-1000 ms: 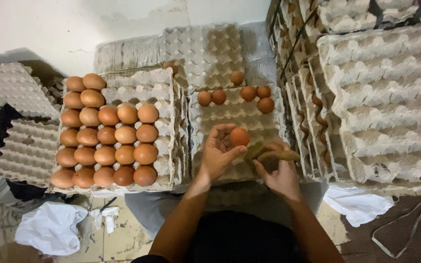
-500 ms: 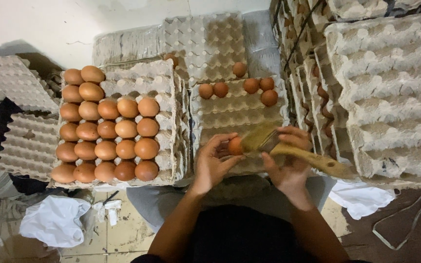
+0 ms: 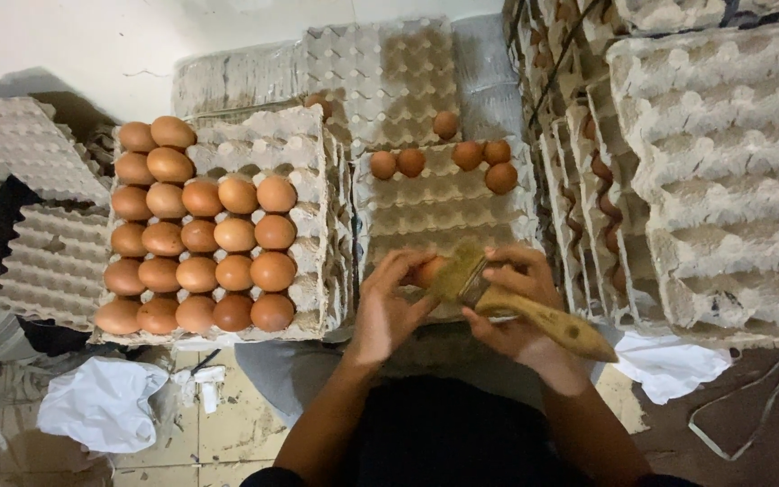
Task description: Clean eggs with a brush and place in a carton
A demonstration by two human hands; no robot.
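Note:
My left hand (image 3: 388, 302) cradles a brown egg (image 3: 429, 270) over the near edge of the middle egg tray (image 3: 444, 212). My right hand (image 3: 517, 307) grips a wooden-handled paintbrush (image 3: 534, 311), whose bristles lie against the egg. The brush handle points to the lower right. Several more brown eggs (image 3: 484, 162) sit along the far rows of that middle tray. To the left, a stacked tray (image 3: 308, 162) holds several rows of brown eggs (image 3: 198, 234).
Tall stacks of grey cardboard trays (image 3: 723, 171) stand at the right, some with eggs between layers. More trays (image 3: 385, 77) lie at the back and empty ones (image 3: 51, 261) at the left. White cloths (image 3: 101, 401) lie on the tiled floor.
The brush has swung from lying across the egg to handle pointing lower right, bristles on the egg. My left hand has turned the egg slightly and both hands sit a little lower.

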